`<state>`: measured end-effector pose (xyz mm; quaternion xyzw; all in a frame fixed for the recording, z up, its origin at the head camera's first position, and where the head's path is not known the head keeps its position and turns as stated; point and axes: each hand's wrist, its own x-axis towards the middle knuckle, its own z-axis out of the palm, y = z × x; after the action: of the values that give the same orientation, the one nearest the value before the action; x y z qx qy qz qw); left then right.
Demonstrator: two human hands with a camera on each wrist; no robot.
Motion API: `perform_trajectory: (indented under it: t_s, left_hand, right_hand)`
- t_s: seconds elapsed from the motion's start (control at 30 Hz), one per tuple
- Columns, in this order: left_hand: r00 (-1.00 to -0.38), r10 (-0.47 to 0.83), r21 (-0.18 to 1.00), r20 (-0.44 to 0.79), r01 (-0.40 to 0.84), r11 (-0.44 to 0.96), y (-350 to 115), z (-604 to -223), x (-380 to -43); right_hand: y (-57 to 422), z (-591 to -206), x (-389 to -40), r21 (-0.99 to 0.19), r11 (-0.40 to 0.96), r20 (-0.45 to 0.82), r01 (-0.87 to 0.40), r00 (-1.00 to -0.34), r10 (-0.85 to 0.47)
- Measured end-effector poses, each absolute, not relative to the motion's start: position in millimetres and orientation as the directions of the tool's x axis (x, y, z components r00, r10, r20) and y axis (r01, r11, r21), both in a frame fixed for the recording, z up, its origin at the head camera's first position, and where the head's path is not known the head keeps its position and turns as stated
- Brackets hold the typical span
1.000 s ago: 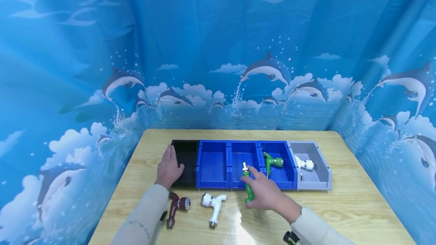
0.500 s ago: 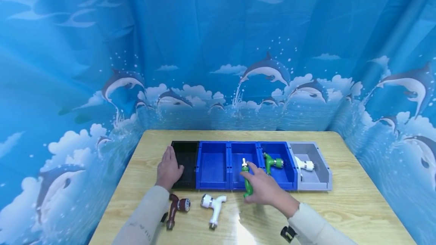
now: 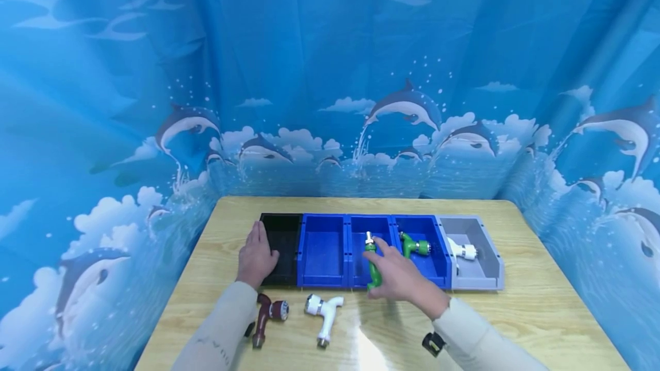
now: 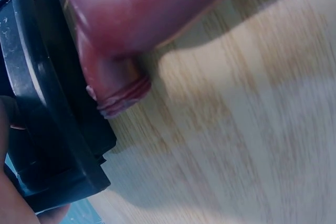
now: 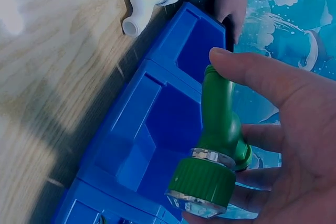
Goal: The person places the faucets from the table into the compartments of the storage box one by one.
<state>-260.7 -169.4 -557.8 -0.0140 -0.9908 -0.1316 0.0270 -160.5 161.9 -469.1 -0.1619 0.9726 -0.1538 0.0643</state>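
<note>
My right hand [image 3: 401,275] holds a green tap [image 3: 373,267] between thumb and fingers, over the front of the middle blue bin [image 3: 358,228]. In the right wrist view the thumb lies at one end of the tap [image 5: 218,111], and its ribbed green knob points down toward the bin. My left hand [image 3: 256,257] rests with straight fingers along the left side of the black bin [image 3: 285,239]. Just in front of that bin a dark red tap [image 3: 263,322] lies on the table, its spout close up in the left wrist view. A white tap [image 3: 327,319] lies to its right.
The bins stand in a row on the wooden table [image 3: 505,325]. Another green tap [image 3: 409,245] lies in the right-hand blue bin [image 3: 435,268]. The grey bin [image 3: 482,273] at the end holds a white tap [image 3: 463,249]. A dolphin-print curtain [image 3: 330,73] hangs behind.
My right hand has moved slightly forward and left with the green tap, farther over the middle blue bin. My left hand has stayed on the black bin.
</note>
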Motion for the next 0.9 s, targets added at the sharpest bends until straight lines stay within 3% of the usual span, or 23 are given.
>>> perform_trajectory:
  t_s: [0.9]
  left_hand:
    - [-0.997,0.020,0.267,0.080,0.040,0.963,-169.9,-561.9,-261.4]
  right_hand:
    - [154.4,-467.6,-184.0,-0.318,0.906,-0.056,-0.280,-0.948,-0.313]
